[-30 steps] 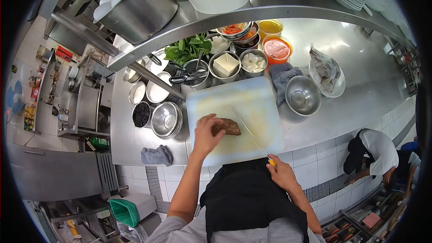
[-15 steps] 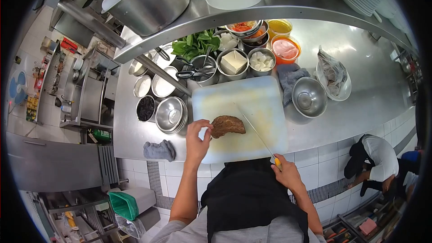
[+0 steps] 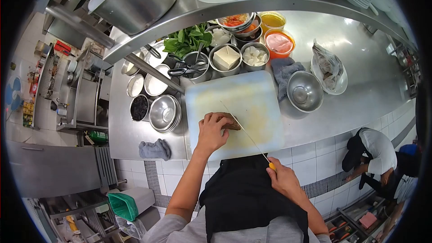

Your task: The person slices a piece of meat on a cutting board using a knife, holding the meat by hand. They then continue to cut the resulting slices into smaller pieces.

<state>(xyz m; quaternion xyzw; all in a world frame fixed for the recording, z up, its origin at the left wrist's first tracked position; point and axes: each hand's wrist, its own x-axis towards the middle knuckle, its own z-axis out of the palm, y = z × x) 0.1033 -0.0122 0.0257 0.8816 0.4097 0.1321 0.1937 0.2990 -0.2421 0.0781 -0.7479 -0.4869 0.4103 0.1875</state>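
Note:
On the white cutting board (image 3: 231, 92), stained yellow in the middle, lies a dark brown piece of cooked meat (image 3: 234, 126). My left hand (image 3: 213, 131) presses down on it with curled fingers, covering most of it so that only its right end shows. My right hand (image 3: 284, 179) grips the yellow handle of a long, thin-bladed knife (image 3: 255, 143). The blade slants up and left across the board, overlapping the exposed end of the meat in this view.
Behind the board stand steel pots with a pale block (image 3: 226, 58), white cubes (image 3: 255, 56) and leafy greens (image 3: 186, 40). Stacked bowls (image 3: 163, 113) sit left, a steel bowl (image 3: 305, 92) right. A shelf edge (image 3: 252, 8) crosses above. Another person (image 3: 377, 150) bends down at right.
My left hand has moved from the meat's left end to lie over it with fingers curled. The view has shifted slightly; the knife stays in my right hand, its blade now at the meat.

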